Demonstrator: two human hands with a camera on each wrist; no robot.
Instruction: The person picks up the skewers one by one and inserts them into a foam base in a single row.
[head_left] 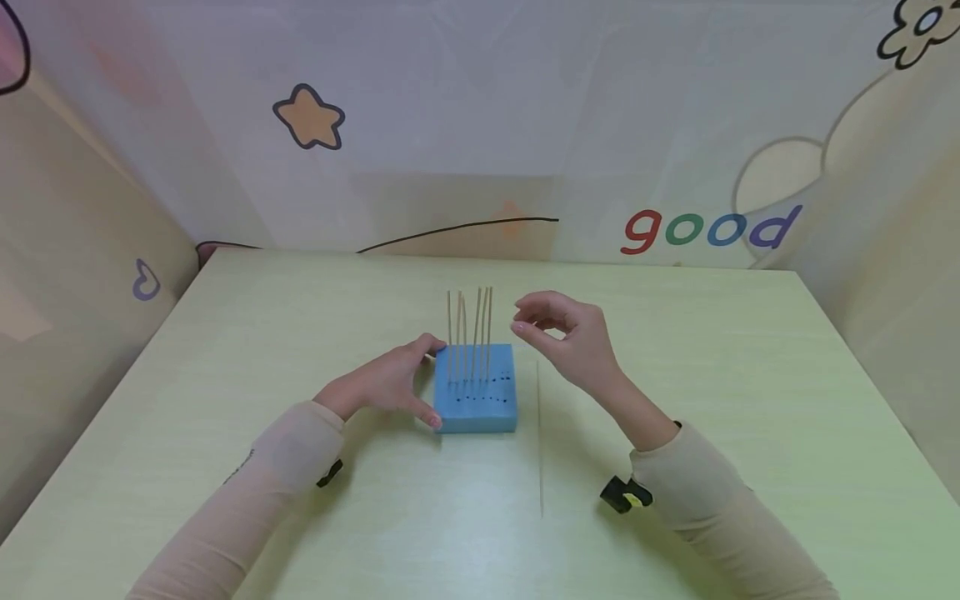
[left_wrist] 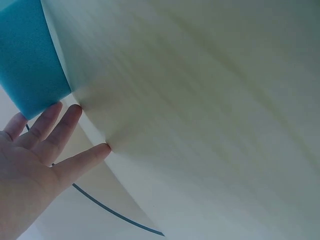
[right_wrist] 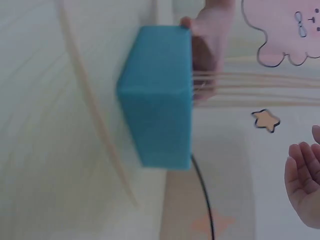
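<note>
A blue foam block sits on the table with a row of thin wooden sticks upright in it. Small dark holes mark its top in front of the sticks and to their right. My left hand holds the block's left side, thumb at the near corner and fingers at the far one. In the left wrist view, fingertips touch the foam. My right hand is raised to the right of the sticks, fingers loosely bent, thumb apart from them, nothing between. In the right wrist view, that hand appears at the edge.
One loose stick lies lengthwise on the pale table, to the right of the block and between it and my right forearm. Behind the table hangs a printed backdrop with a star and the word "good".
</note>
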